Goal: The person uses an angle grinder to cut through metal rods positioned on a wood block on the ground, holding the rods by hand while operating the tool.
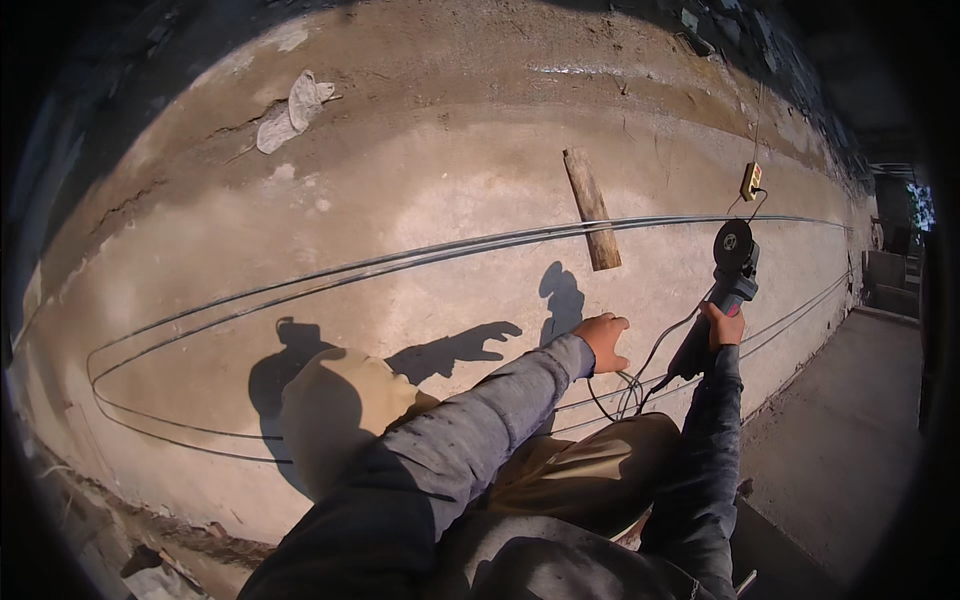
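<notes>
My right hand (724,326) is closed around the body of a dark angle grinder (737,262). The round disc (734,240) at its head is raised toward the far side, close to the long thin metal rods (440,254); whether they touch I cannot tell. My left hand (604,341) hovers above the ground over my knees, fingers apart, with nothing in it. Loops of dark cable (630,392) hang just below it, and a cable runs up toward the grinder. The rods cross a short wooden piece (592,210) and bend round at the far left.
A yellowish socket block (751,182) with a plugged-in cord lies beyond the grinder. A pale crumpled cloth (290,113) lies at the upper left. On the right, the slab drops at an edge to a lower grey surface (830,430).
</notes>
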Demonstrator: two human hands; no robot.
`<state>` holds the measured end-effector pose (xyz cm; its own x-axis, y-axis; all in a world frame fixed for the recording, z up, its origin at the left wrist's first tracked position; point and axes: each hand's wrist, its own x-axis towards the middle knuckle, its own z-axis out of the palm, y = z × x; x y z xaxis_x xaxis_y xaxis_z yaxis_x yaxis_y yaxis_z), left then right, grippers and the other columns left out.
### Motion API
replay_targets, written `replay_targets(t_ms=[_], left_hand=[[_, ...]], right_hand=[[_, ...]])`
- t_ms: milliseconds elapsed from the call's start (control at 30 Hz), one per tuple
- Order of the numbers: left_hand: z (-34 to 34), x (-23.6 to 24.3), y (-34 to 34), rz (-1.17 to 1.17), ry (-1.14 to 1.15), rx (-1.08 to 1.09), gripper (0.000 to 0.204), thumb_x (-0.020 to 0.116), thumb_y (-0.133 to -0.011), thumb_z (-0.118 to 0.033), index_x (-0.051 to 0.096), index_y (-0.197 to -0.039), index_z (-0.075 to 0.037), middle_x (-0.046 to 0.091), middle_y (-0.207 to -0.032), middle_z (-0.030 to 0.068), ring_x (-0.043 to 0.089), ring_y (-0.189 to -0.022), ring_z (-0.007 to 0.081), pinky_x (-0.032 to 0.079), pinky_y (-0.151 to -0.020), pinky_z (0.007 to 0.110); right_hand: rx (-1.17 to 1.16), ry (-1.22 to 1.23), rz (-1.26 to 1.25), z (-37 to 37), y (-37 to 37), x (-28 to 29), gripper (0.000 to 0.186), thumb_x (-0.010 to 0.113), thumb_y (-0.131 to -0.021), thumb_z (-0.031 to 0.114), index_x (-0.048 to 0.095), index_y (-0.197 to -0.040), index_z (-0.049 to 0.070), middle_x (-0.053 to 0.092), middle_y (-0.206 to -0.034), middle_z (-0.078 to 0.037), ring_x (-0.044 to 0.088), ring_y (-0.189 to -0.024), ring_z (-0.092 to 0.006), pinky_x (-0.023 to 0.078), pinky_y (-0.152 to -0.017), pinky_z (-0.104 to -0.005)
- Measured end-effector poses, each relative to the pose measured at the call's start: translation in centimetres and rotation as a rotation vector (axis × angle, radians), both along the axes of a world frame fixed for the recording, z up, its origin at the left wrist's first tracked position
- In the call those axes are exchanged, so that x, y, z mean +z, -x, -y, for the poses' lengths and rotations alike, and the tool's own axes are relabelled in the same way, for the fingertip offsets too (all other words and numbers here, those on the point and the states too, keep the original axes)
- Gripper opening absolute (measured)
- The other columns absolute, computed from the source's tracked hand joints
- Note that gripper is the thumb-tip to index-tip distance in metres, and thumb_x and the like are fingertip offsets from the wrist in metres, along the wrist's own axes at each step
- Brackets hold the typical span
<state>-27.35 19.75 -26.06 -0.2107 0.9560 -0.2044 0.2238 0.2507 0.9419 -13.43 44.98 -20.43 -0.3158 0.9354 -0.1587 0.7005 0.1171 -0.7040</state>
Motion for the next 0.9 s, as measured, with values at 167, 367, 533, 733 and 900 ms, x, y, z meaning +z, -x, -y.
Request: replay_targets(t_ms=[167, 367, 533, 733, 900], left_hand=[[2.8, -5.5, 3.8, 0.15, 0.232, 0.272, 0.045, 0.065, -0.068, -0.024, 0.051, -0.105, -0.002, 0.055, -0.104, 0.0176, 0.054, -0.097, 0.0305, 0.044, -0.083, 0.036], [3.4, -7.9, 4.0, 0.196, 0.416, 0.608, 0.037, 0.063, -0.068, -0.017, 0.053, -0.101, -0.003, 0.056, -0.1, 0.0178, 0.053, -0.096, 0.0307, 0.043, -0.083, 0.037], [2.9, -9.2, 5.0, 0.062, 0.287, 0.629, 0.033, 0.062, -0.066, -0.014, 0.054, -0.097, -0.005, 0.052, -0.102, 0.0154, 0.047, -0.101, 0.031, 0.04, -0.086, 0.038], [8.6, -13.0, 13.8, -0.355, 0.289, 0.554, 0.035, 0.062, -0.068, -0.013, 0.056, -0.102, -0.006, 0.048, -0.108, 0.0102, 0.04, -0.109, 0.0274, 0.035, -0.093, 0.04], [10.5, -14.2, 14.9, -0.526, 0.311, 0.491, 0.038, 0.064, -0.072, -0.017, 0.053, -0.107, -0.006, 0.045, -0.114, 0.01, 0.038, -0.112, 0.0258, 0.033, -0.095, 0.041]], right_hand=[[0.084, -0.382, 0.643, -0.1, -1.1, 11.4, 0.045, 0.068, -0.054, 0.017, 0.055, -0.094, 0.001, 0.062, -0.085, -0.013, 0.06, -0.075, -0.0263, 0.047, -0.068, -0.0348], [-0.041, -0.456, 0.959, 2.4, -9.4, 18.4, 0.046, 0.067, -0.053, 0.017, 0.057, -0.095, 0.003, 0.062, -0.084, -0.011, 0.06, -0.077, -0.0249, 0.047, -0.071, -0.0344], [0.052, -0.202, 0.64, 3.3, -8.5, 10.4, 0.045, 0.068, -0.054, 0.015, 0.055, -0.094, -0.002, 0.062, -0.083, -0.013, 0.061, -0.073, -0.0237, 0.049, -0.067, -0.0333], [0.104, 0.244, 0.14, 5.9, 0.1, -6.0, 0.042, 0.072, -0.055, 0.017, 0.054, -0.088, -0.004, 0.06, -0.075, -0.009, 0.058, -0.063, -0.019, 0.048, -0.059, -0.031], [0.347, 0.298, 0.338, 6.0, 4.2, -11.2, 0.047, 0.074, -0.053, 0.02, 0.056, -0.09, -0.002, 0.061, -0.078, -0.01, 0.059, -0.07, -0.0203, 0.047, -0.065, -0.0315]])
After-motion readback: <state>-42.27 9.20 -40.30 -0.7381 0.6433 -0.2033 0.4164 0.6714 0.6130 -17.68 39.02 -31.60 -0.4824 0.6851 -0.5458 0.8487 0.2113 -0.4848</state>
